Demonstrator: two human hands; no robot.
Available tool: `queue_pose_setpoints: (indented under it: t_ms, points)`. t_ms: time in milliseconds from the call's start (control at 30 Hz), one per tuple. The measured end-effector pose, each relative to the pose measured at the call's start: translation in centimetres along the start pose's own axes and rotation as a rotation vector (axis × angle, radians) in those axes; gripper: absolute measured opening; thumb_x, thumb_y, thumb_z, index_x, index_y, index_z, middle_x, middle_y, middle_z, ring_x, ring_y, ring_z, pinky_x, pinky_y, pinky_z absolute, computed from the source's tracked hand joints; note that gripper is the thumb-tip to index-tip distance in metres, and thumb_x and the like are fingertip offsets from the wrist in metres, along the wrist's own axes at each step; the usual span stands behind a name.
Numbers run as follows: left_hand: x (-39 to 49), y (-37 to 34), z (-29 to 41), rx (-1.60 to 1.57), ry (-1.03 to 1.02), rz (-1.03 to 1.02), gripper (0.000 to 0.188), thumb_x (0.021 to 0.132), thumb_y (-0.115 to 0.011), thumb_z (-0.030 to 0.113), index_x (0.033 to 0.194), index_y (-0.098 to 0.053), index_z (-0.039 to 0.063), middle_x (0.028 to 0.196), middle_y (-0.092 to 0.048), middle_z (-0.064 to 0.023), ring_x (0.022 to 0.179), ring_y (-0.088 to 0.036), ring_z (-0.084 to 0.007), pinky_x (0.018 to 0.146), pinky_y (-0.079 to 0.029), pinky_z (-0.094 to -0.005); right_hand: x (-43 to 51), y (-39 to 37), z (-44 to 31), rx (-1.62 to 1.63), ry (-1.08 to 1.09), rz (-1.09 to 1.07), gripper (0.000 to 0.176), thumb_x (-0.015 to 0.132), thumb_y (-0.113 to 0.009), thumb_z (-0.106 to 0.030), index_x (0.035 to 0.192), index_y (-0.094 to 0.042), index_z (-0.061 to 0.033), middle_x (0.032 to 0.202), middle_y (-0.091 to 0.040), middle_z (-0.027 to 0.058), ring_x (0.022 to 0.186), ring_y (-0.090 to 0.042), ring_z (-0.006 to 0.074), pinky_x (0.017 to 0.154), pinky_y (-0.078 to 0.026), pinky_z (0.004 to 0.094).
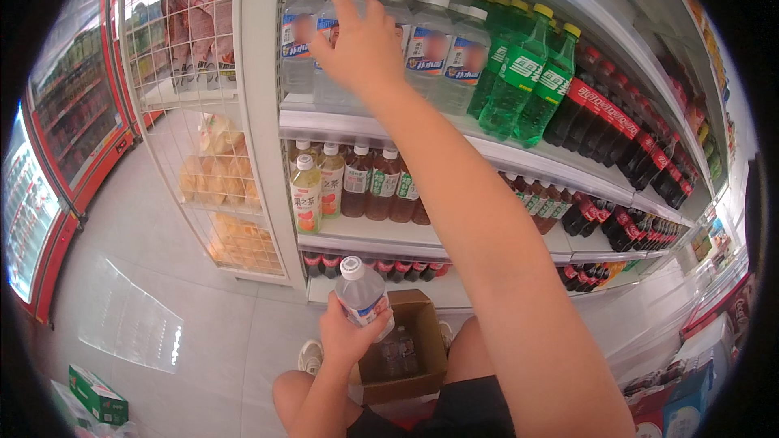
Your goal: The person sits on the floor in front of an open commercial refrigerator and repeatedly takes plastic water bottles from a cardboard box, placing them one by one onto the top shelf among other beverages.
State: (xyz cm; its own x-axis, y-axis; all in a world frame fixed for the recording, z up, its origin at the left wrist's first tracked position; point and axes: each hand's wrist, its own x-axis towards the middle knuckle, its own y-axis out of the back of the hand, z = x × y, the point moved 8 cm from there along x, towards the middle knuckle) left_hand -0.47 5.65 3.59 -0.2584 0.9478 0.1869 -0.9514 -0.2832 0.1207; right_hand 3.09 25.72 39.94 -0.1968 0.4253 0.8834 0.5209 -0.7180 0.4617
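My left hand (350, 330) holds a clear plastic drink bottle (361, 295) with a white cap, low before me. It tilts over an open cardboard box (431, 340), in which several clear bottles (398, 353) stand. My right hand (365, 42) reaches up to the upper shelf, its fingers spread in front of a white-capped clear bottle (336, 82) in a row of the same kind. The hand hides part of that bottle, and whether the fingers grip it is unclear. More such bottles (431, 42) stand just right of the hand.
Green Sprite bottles (517, 82) and cola bottles (599, 118) share the upper shelf (322, 121). Tea bottles (371, 185) fill the shelf below. At left are a wire rack (182, 97) with bagged goods and red drink coolers (79, 103). A green carton (97, 395) lies on the floor.
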Motion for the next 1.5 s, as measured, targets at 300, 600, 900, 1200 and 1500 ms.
queue_pose_setpoints:
  t_ms: [300,600,900,1200,1500]
  points:
    - [0.3,-0.5,-0.5,0.123,0.021,-0.012,0.072,0.067,-0.092,0.037,0.117,-0.055,0.001,0.102,-0.073,-0.0181,0.095,-0.074,-0.0328,0.083,-0.056,-0.0407,-9.4,5.4,-0.1,0.241,0.292,-0.016,0.073,0.090,-0.067,-0.029,0.155,-0.039,-0.0138,0.156,-0.032,0.0332,0.138,-0.042,0.0498,0.117,-0.031,0.0537]
    - [-0.7,-3.1,0.2,0.290,-0.052,-0.271,0.079,0.062,-0.089,0.042,0.120,-0.055,0.002,0.100,-0.073,-0.0209,0.092,-0.072,-0.0409,0.081,-0.057,-0.0457,-36.2,5.5,3.8,0.986,-0.454,-0.904,0.098,0.078,-0.087,-0.026,0.156,-0.032,-0.0051,0.147,-0.050,0.0196,0.136,-0.051,0.0293,0.112,-0.041,0.0415]
    - [-3.5,-8.3,0.1,0.498,-0.206,-0.584,0.095,0.061,-0.087,0.050,0.136,-0.048,0.006,0.105,-0.072,-0.0193,0.092,-0.070,-0.0445,0.080,-0.057,-0.0489,-47.5,6.9,7.6,1.352,-0.864,-0.768,0.089,0.078,-0.086,-0.013,0.149,-0.033,-0.0075,0.136,-0.055,0.0082,0.123,-0.055,0.0185,0.100,-0.050,0.0379]
    - [-4.8,-10.7,2.0,0.379,-0.471,-0.685,0.099,0.071,-0.086,0.053,0.146,-0.045,0.004,0.133,-0.056,-0.0205,0.112,-0.064,-0.0404,0.096,-0.053,-0.0442,-51.8,8.3,9.7,1.157,-1.048,-0.543,0.062,0.081,-0.084,-0.012,0.134,-0.052,-0.0053,0.120,-0.065,0.0075,0.110,-0.064,0.0195,0.093,-0.054,0.0361]
    - [-3.8,-10.8,1.7,0.159,-0.376,-0.764,0.078,0.077,-0.086,0.035,0.140,-0.053,0.003,0.130,-0.056,-0.0151,0.105,-0.066,-0.0306,0.092,-0.055,-0.0387,-53.9,8.8,12.9,1.252,-1.358,-0.319,0.045,0.087,-0.078,-0.010,0.126,-0.059,-0.0025,0.107,-0.067,0.0052,0.096,-0.065,0.0143,0.083,-0.055,0.0328]
